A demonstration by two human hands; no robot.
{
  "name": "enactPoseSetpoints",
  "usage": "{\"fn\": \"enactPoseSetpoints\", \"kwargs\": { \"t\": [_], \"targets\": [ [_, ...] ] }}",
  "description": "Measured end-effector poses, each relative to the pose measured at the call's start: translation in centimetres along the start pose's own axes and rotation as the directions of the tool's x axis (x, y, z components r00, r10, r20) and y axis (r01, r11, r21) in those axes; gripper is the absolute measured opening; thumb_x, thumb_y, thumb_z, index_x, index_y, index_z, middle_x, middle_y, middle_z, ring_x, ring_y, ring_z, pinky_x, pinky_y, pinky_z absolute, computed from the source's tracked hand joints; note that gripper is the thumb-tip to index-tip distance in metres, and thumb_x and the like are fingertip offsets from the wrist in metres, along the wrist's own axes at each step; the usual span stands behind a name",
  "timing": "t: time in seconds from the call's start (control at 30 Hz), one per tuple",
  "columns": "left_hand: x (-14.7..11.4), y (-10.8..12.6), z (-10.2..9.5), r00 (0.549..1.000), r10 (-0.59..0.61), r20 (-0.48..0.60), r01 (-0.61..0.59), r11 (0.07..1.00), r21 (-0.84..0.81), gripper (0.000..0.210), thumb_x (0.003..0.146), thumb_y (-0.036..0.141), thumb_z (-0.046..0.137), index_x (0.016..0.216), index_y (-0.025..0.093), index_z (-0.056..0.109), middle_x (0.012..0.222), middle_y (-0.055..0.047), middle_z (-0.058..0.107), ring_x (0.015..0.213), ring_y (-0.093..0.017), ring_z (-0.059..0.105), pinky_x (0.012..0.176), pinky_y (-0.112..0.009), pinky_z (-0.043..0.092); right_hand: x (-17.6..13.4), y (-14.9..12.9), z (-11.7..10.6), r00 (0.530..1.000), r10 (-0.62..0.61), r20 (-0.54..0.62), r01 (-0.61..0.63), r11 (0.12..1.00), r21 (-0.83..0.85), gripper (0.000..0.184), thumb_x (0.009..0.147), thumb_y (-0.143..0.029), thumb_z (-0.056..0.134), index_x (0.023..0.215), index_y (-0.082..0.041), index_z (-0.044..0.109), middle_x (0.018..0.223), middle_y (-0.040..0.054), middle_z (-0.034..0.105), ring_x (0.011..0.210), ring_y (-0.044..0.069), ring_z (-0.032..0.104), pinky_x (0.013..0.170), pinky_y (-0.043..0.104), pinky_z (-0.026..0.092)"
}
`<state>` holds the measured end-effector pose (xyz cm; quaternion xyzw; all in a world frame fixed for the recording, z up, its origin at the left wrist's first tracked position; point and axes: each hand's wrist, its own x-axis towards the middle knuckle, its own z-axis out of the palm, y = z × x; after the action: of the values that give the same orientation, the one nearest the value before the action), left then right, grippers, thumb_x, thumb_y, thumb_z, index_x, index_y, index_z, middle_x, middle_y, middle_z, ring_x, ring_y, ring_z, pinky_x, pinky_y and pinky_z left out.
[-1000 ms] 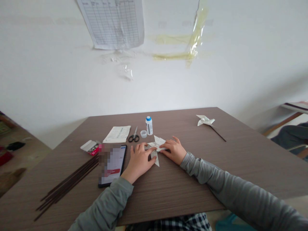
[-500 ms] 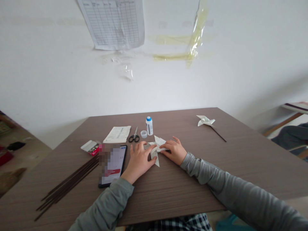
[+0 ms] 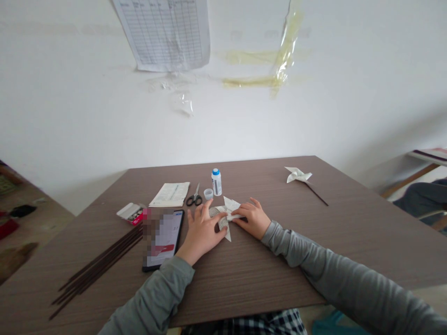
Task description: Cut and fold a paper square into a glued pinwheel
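Observation:
A paper pinwheel point(image 3: 225, 228) folded from printed paper lies on the table between my two hands. My left hand point(image 3: 202, 230) reaches it from the left, its index finger on the centre and its thumb at the lower blade, the other fingers spread and lifted. From the right, my right hand point(image 3: 254, 217) pinches the pinwheel near its middle with thumb and index finger. Just beyond stand a white bottle with a blue cap point(image 3: 216, 182) and a small clear cup point(image 3: 208, 194). Black-handled scissors point(image 3: 194, 199) lie left of the cup.
At the right back lies a finished-looking pinwheel on a stick point(image 3: 299, 176). To the left are folded printed sheets point(image 3: 170, 194), a small open box point(image 3: 131, 213), a phone point(image 3: 164, 242) and several dark sticks point(image 3: 99, 265). A white wall rises behind the table point(image 3: 279, 284).
The left middle fingers have lifted a little off the pinwheel's left blade, showing more of it. My right hand stays almost still.

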<state>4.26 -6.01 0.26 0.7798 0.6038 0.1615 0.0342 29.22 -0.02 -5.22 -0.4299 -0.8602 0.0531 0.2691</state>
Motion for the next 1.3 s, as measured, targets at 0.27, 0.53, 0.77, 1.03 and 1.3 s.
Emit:
{"fn": "enactPoseSetpoints", "kwargs": {
  "t": [0.27, 0.53, 0.77, 1.03, 1.3],
  "targets": [
    [0.1, 0.3, -0.7, 0.999, -0.012, 0.050, 0.013, 1.000, -0.008, 0.040, 0.109, 0.031, 0.096, 0.148, 0.040, 0.101, 0.195, -0.020, 0.066, 0.183, -0.061, 0.057, 0.149, -0.103, 0.036, -0.1, -0.1, -0.1, 1.000, 0.010, 0.019, -0.010, 1.000, 0.002, 0.021, 0.116, -0.024, 0.090, 0.131, -0.034, 0.100, 0.125, 0.0092, 0.098, 0.125, 0.037, 0.092, 0.145, 0.073, 0.053],
    [0.2, -0.1, -0.4, 1.000, 0.017, 0.009, -0.017, 1.000, -0.013, 0.047, 0.105, 0.030, 0.102, 0.151, 0.038, 0.099, 0.195, -0.020, 0.066, 0.183, -0.059, 0.058, 0.150, -0.101, 0.035, -0.1, -0.2, -0.2, 1.000, 0.005, 0.031, -0.005, 1.000, -0.006, 0.019, 0.118, -0.025, 0.090, 0.133, -0.034, 0.099, 0.126, 0.0091, 0.098, 0.126, 0.034, 0.091, 0.146, 0.073, 0.052],
    [0.2, 0.1, -0.6, 0.998, -0.001, 0.066, 0.003, 1.000, -0.024, 0.038, 0.109, 0.029, 0.099, 0.146, 0.037, 0.101, 0.199, -0.019, 0.064, 0.186, -0.058, 0.055, 0.151, -0.103, 0.031, 0.0, -0.4, -0.3, 0.999, 0.019, 0.039, -0.019, 1.000, -0.003, 0.021, 0.118, -0.023, 0.090, 0.133, -0.034, 0.100, 0.126, 0.0095, 0.098, 0.126, 0.034, 0.091, 0.147, 0.073, 0.051],
    [0.1, 0.5, -1.2, 0.994, -0.026, 0.103, 0.028, 0.999, -0.016, 0.040, 0.112, 0.031, 0.096, 0.152, 0.039, 0.100, 0.201, -0.017, 0.061, 0.189, -0.057, 0.052, 0.152, -0.102, 0.030, 0.0, -0.3, -0.2, 0.999, 0.019, 0.045, -0.020, 1.000, 0.014, 0.023, 0.117, -0.023, 0.088, 0.133, -0.032, 0.101, 0.127, 0.0100, 0.098, 0.126, 0.035, 0.091, 0.146, 0.074, 0.050],
    [0.1, 0.5, -1.2, 0.995, -0.020, 0.096, 0.021, 1.000, -0.015, 0.039, 0.113, 0.032, 0.096, 0.151, 0.039, 0.101, 0.200, -0.017, 0.063, 0.186, -0.057, 0.055, 0.152, -0.102, 0.030, 0.0, -0.2, -0.1, 0.999, 0.012, 0.036, -0.012, 1.000, 0.001, 0.023, 0.117, -0.024, 0.089, 0.132, -0.035, 0.102, 0.122, 0.0086, 0.097, 0.123, 0.035, 0.091, 0.146, 0.073, 0.052]
  ]
}}
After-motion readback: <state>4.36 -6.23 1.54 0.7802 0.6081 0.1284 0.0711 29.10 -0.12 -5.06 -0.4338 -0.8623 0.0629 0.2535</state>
